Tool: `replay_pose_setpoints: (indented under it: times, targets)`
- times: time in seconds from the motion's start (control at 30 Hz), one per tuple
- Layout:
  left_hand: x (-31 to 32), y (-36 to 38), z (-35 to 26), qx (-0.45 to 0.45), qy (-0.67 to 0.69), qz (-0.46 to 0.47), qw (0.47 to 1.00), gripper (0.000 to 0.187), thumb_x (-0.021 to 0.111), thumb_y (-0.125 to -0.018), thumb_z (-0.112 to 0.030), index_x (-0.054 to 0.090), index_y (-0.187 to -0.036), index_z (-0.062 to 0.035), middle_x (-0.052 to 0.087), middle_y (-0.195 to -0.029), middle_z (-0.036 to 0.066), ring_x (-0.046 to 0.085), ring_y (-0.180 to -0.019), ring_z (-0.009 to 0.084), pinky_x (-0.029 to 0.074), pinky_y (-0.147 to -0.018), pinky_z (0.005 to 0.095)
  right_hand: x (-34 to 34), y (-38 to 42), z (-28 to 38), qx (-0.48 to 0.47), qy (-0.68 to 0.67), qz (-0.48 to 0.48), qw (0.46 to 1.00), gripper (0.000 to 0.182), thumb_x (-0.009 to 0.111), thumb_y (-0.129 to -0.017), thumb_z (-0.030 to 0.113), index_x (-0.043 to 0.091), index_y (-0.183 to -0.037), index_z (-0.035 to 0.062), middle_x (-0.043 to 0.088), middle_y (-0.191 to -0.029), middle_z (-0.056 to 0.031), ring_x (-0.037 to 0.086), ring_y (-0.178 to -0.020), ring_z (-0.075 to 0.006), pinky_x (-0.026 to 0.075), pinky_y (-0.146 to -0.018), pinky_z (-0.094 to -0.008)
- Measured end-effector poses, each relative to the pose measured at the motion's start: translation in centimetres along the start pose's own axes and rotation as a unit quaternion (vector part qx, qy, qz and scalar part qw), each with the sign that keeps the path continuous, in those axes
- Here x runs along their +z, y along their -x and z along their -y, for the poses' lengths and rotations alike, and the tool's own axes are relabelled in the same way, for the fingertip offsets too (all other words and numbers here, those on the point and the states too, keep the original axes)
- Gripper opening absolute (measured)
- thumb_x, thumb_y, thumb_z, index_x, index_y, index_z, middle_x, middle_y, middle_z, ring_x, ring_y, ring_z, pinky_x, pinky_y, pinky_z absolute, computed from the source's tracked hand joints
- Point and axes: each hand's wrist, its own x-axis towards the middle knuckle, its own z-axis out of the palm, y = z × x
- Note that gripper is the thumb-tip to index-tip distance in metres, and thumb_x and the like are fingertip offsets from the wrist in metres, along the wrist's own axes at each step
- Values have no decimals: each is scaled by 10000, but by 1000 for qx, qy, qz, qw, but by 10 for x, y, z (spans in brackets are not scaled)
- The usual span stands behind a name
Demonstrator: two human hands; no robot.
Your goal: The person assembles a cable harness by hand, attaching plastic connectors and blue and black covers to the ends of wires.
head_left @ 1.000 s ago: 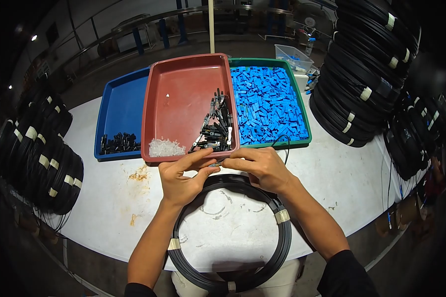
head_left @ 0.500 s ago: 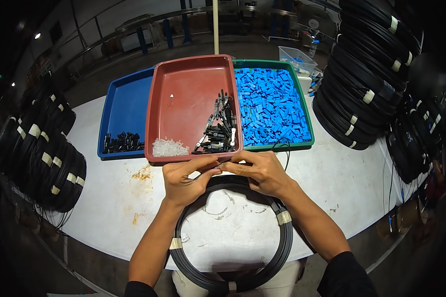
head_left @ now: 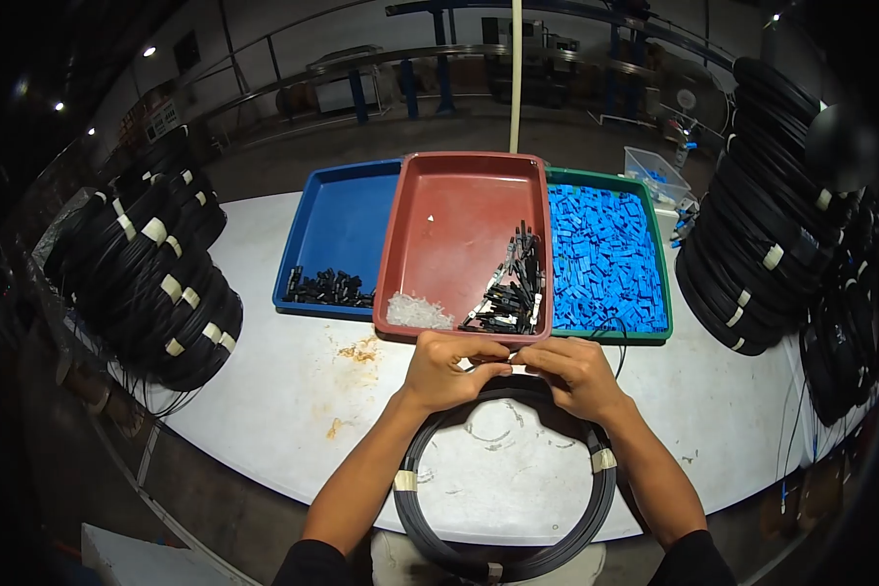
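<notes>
My left hand and my right hand meet fingertip to fingertip just in front of the red tray. Both are closed in a pinch on something small and dark, mostly hidden by the fingers. Below them lies a taped coil of black cable, its near side reaching past the table edge over my lap. A thin black cable loop rises beside my right hand, by the green tray. Inside the red tray are black connector pieces and a heap of small clear pieces.
Blue clips fill the green tray. To the left, a blue tray holds small black parts. Tall stacks of cable coils stand at the left and right. A clear bin sits at the back right.
The camera view has shifted, so the trays, coils and hands appear farther right and lower. My hands keep their pinch together in front of the red tray.
</notes>
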Motion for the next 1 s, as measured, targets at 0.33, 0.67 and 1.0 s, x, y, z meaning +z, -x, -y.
replay_pose_setpoints:
  times: [0.33, 0.67, 1.0]
  targets:
    - [-104, -29, 55, -153, -137, -70, 976, 223, 818, -773, -52, 791, -991, -15, 792, -881, 115, 766, -778, 172, 584, -717, 287, -9, -64, 3, 70, -37, 41, 996, 396, 670, -740, -125, 699, -1103, 31, 723, -1003, -151, 711, -922, -344, 571, -793, -389]
    - [-121, -58, 98, 28, -316, 234, 919, 362, 717, -656, 56, 803, -962, -116, 775, -1010, 28, 656, -1130, 220, 444, -989, 372, 46, -60, -5, 42, 3, 63, 997, 506, 691, -671, -61, 679, -1158, 74, 673, -967, -96, 687, -833, -328, 542, -676, -429]
    - [-86, -78, 120, 67, -261, 317, 909, 259, 772, -653, -76, 818, -903, -122, 766, -919, 11, 639, -990, 193, 443, -865, 341, 36, -55, -7, 73, -5, 118, 990, 576, 681, -630, -101, 671, -1184, 54, 700, -1071, -103, 708, -894, -310, 590, -722, -397]
